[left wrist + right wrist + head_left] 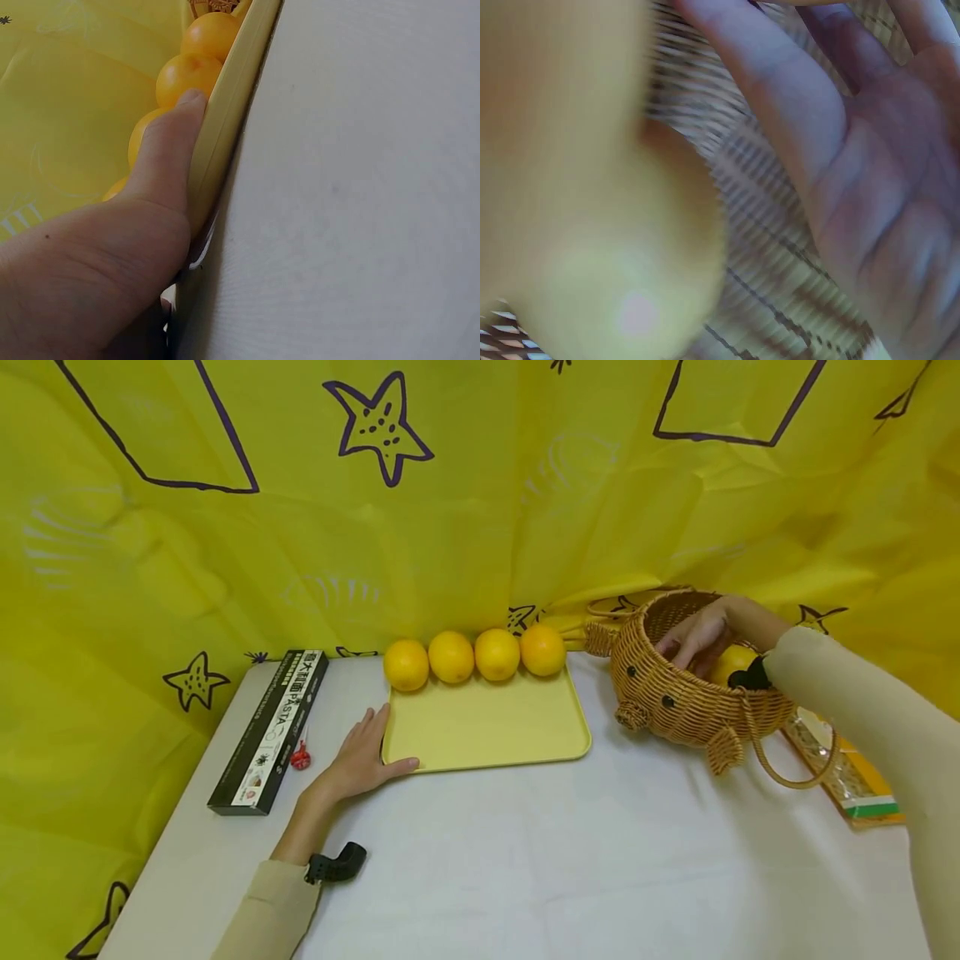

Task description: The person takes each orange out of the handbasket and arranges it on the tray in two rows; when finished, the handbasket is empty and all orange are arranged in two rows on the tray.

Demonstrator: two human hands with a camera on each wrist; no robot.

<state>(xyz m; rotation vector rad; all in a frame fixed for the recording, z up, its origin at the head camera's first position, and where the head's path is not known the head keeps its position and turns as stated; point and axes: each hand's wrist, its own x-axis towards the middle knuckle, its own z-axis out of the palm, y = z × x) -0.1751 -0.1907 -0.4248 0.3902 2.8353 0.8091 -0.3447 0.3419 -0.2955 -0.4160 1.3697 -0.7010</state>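
Against the left front corner of a yellow tray rests my left hand, its fingers straight along the side. In the left wrist view, the thumb of this hand lies along the tray rim. Several orange fruits form a row on the tray's back part. My right hand is inside a pig-faced wicker basket, near a yellow-orange fruit. The right wrist view has that hand with a fruit beside it and a thin orange edge above; its fingertips are out of sight.
At the left lies a black and white pasta box, with a small red-wrapped item beside it. A clear and orange packet lies partly under the basket at the right. A yellow patterned cloth hangs behind the white table surface.
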